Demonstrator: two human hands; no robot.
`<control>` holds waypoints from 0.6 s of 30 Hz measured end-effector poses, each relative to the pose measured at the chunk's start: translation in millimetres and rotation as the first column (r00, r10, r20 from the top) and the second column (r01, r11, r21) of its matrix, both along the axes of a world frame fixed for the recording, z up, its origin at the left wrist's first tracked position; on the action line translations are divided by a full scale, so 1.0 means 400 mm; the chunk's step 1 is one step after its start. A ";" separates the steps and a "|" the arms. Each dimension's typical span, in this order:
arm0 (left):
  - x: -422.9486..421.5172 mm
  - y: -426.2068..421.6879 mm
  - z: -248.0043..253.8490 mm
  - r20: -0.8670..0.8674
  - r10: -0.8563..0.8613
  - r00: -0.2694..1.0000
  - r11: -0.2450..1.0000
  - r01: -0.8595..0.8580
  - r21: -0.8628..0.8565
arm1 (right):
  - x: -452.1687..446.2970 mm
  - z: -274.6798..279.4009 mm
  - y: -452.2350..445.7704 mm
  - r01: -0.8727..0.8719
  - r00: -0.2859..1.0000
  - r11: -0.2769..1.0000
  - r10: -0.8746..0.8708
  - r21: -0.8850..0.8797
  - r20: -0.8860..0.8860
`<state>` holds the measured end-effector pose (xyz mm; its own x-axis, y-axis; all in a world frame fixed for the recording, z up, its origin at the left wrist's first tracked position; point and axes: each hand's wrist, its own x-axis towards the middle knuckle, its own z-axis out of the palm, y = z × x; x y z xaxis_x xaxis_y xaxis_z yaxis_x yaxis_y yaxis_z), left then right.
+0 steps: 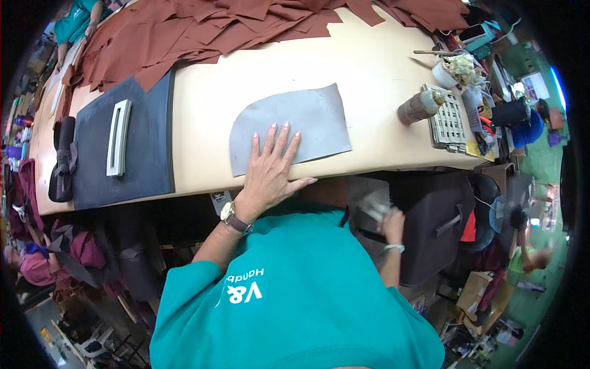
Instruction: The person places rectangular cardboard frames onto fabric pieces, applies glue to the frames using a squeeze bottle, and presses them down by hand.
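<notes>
Panel (310,117) lies lengthwise along table (203,141) front edge — L hand (269,171) on it w/ fingers spread. R hand (393,225) past edge, blurry — can't tell grip tbh.

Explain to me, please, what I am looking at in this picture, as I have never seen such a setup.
There is no machine here, only a person's two bare hands. The single picture comes from a camera worn on the head, looking forward and down, so the teal shirt at the bottom is the wearer's own. The left hand lies flat on a grey piece on the cream table. The right hand is blurred below the table edge; whether it grips anything is unclear. Reddish-brown pieces lie at the far side, a dark board at left, and a bottle at right.
</notes>
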<state>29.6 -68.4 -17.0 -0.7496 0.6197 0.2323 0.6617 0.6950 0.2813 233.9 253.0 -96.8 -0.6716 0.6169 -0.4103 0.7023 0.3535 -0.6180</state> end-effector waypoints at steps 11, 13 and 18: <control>0.060 0.070 0.090 0.221 -0.381 0.898 0.736 0.150 0.661 | -0.083 0.364 -0.109 -0.172 0.682 0.696 -0.427 -0.698 -0.594; 0.098 0.139 0.086 0.477 -0.614 0.629 0.489 -0.170 0.855 | -0.194 0.389 -0.270 -0.088 0.784 0.775 -0.334 -0.626 -0.523; 0.036 0.140 0.082 0.595 -0.626 0.504 0.433 -0.409 0.803 | -0.260 0.294 -0.385 -0.333 0.714 0.886 0.014 -0.322 -0.700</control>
